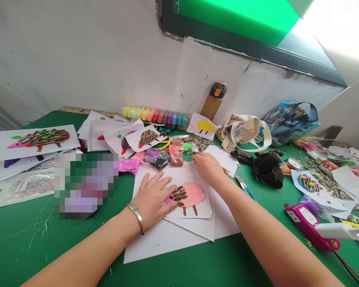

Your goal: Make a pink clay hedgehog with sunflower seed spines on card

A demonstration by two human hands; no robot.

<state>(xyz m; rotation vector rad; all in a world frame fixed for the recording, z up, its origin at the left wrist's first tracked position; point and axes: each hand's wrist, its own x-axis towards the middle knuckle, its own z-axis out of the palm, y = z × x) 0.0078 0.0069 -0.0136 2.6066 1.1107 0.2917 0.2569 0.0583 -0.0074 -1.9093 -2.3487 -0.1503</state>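
Observation:
My left hand (154, 199), with a silver bracelet at the wrist, lies flat with spread fingers on a white sheet (179, 175). Its fingertips are beside a pink clay hedgehog (196, 194) that has a purple snout, two brown legs and striped sunflower seeds on its left part. My right hand (206, 165) reaches past the sheet's upper edge to the near side of a seed pile (199, 142). Its fingers are bent together, and whatever they hold is too small to make out. More white paper (155, 243) lies under the hedgehog sheet.
Clay packets (158, 157) lie beyond the sheet. Finished seed hedgehog pictures (44, 139) are at the left. Scissors (245, 187), a black pouch (267, 169) and a magenta glue gun (311, 227) lie at the right. A bottle (214, 101) and cloth bag (248, 131) stand by the wall.

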